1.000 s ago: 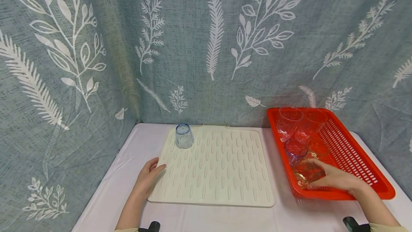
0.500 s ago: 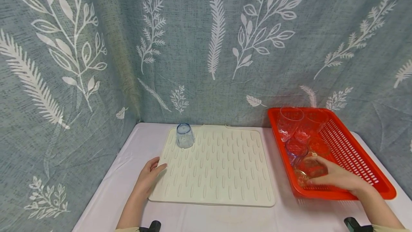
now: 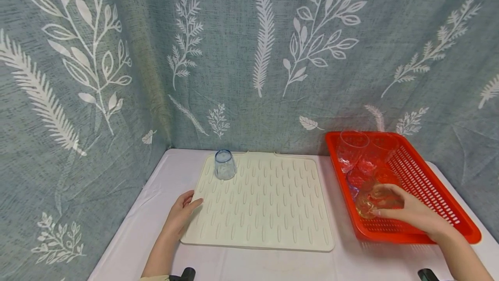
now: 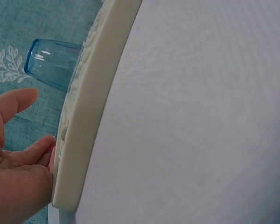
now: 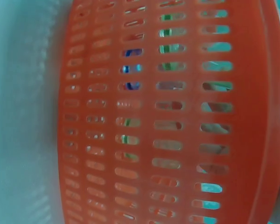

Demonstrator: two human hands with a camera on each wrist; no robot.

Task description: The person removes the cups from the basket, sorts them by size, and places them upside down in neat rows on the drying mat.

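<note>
My right hand [image 3: 415,211] is inside the red plastic basket [image 3: 464,224], thumb and fingers around a clear yellowish drinking glass [image 3: 365,206]. The glass leans, its base toward the left. Only the basket's slotted side shows in the right wrist view, with bits of glass and hand behind it. My left hand [image 3: 182,211] lies at the left edge of the cream drying mat [image 3: 261,207]. In the left wrist view its fingers [image 4: 30,154] are at the mat's edge and the thumb stands apart. A bluish glass [image 3: 225,166] stands on the mat's far left corner.
Several other glasses stand in the basket: a purplish one [image 3: 354,181] beside the held glass, an amber-tinted one [image 3: 386,176], and two tall clear ones, including a tall clear glass [image 3: 351,146] at the back. A patterned curtain [image 3: 241,56] hangs behind the white-covered table [image 3: 249,268].
My right hand has shifted slightly right and up in the basket, tipping the yellowish glass further. The left hand has stayed at the mat's edge.
</note>
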